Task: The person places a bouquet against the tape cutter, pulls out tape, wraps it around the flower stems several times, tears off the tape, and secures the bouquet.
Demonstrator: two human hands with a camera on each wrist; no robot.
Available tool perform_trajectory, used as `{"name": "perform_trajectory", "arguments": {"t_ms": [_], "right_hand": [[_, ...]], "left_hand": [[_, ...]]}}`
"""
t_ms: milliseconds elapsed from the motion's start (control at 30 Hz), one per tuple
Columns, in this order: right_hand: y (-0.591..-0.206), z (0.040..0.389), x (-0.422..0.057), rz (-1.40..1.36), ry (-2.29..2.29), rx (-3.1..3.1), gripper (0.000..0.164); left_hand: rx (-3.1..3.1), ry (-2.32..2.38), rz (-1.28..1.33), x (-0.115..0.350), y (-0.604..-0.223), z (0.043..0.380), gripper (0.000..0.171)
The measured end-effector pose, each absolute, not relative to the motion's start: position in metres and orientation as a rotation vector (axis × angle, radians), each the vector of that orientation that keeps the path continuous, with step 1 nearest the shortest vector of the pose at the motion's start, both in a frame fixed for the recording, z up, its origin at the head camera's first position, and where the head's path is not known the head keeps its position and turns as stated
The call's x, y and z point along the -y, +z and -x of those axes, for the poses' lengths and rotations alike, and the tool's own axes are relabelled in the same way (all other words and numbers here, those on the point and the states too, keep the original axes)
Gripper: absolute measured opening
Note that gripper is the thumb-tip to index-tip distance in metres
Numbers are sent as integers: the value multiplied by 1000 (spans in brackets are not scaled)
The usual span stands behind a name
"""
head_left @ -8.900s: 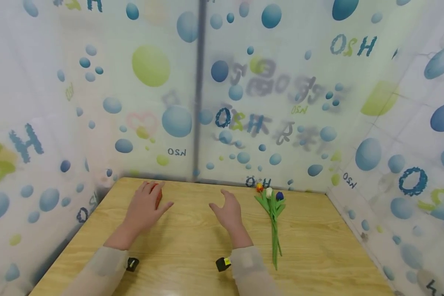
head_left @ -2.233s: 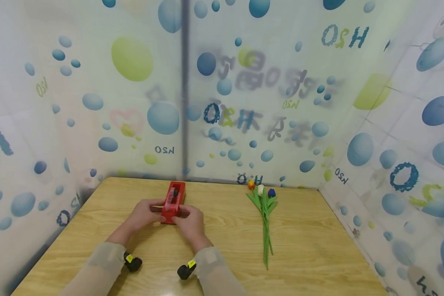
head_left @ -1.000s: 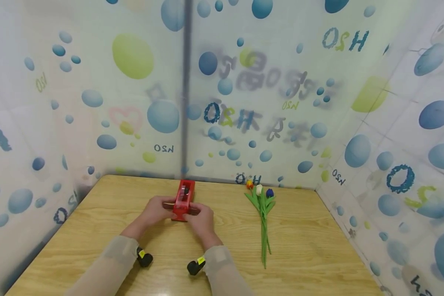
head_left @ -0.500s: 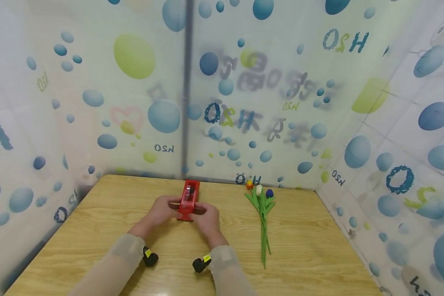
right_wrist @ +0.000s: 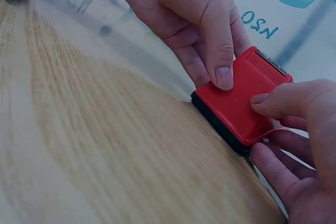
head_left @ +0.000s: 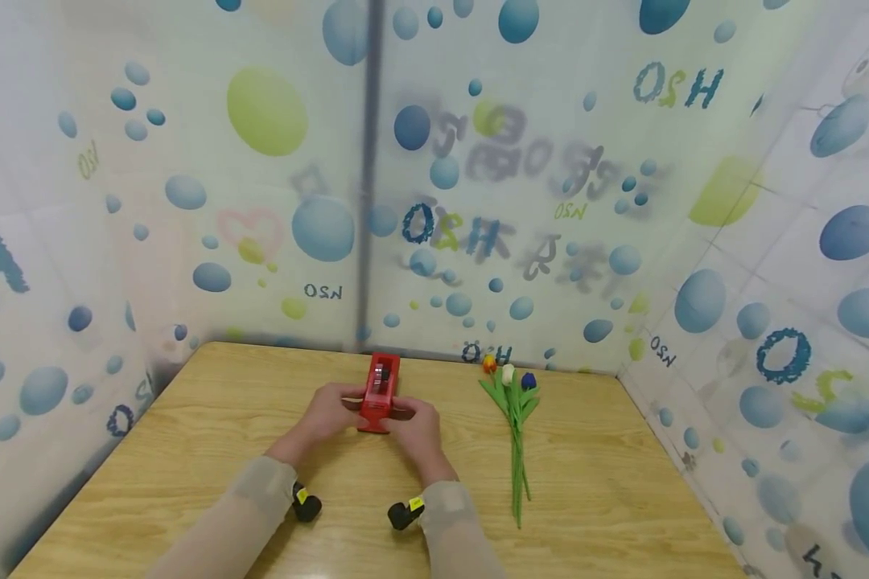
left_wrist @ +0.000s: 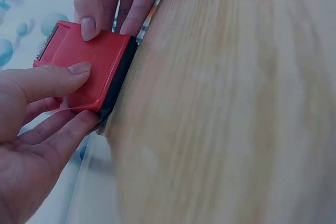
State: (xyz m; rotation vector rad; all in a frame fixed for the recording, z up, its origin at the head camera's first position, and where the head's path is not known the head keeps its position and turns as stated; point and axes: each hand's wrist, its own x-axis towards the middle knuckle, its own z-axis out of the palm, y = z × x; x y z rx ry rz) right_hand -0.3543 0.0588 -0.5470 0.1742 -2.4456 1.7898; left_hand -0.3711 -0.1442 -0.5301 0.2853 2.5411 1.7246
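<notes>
A red tape dispenser point(head_left: 374, 420) with a black base stands on the table in the head view, its long side pointing toward the back wall. A dark core shows in its open top, and a serrated metal cutter point(right_wrist: 271, 61) tops its near end in the right wrist view. My left hand point(head_left: 329, 412) grips its left side, thumb on the red near face. From the right, my right hand point(head_left: 418, 430) holds it the same way, its thumb point(right_wrist: 273, 102) pressed to that face. The black base sits close along the tabletop in both wrist views.
To the right on the wooden table point(head_left: 608, 466) lies a bunch of artificial tulips point(head_left: 514, 402) with orange, white and blue heads and long green stems. Behind the table's far edge hangs a patterned curtain point(head_left: 449, 265), with more of it at both sides.
Earlier my left hand covered a red thing at far left while my right hand was open and empty. Now both hands hold the tape dispenser, which has slid right toward the table's middle.
</notes>
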Motion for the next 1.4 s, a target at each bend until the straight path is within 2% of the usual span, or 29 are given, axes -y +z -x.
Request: {"name": "perform_trajectory", "arguments": {"t_ms": [1400], "right_hand": [[-545, 365, -115, -183, 1824, 2474, 39]], "left_hand": [[-2514, 1811, -232, 87, -530, 377, 60]]}}
